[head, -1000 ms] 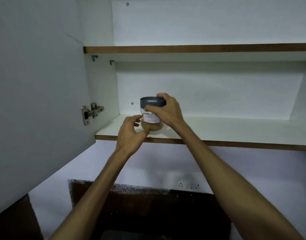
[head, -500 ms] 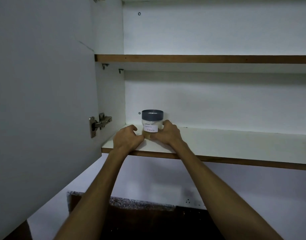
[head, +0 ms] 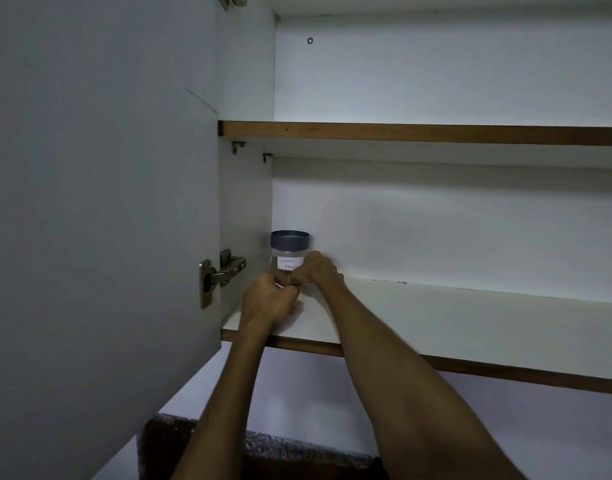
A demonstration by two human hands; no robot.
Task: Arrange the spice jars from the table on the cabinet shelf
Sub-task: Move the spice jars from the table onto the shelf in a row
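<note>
While the clear glass spice jar with the grey screw lid and the white handwritten label [head: 290,255] stands upright at the far left of the lower white cabinet shelf with the brown front edge [head: 436,317], close to the cabinet's left side wall and back panel, you're at the seating step: this jar is on the shelf and only needs its final nudge. Your right hand [head: 316,270] is curled round the jar's lower right side, covering the end of the label, a closed grip on the glass. Your left hand [head: 268,299] is bunched in front of the jar's base with the fingers curled; they meet the right hand's fingers there, but whether they pinch the jar itself I cannot tell, since the base is hidden behind both hands. By my reading, your next move is to let go cleanly with both hands, without tipping the jar, and draw back past the open grey cabinet door with the metal hinge [head: 221,271] to fetch the next jar; no other jar is in view.
</note>
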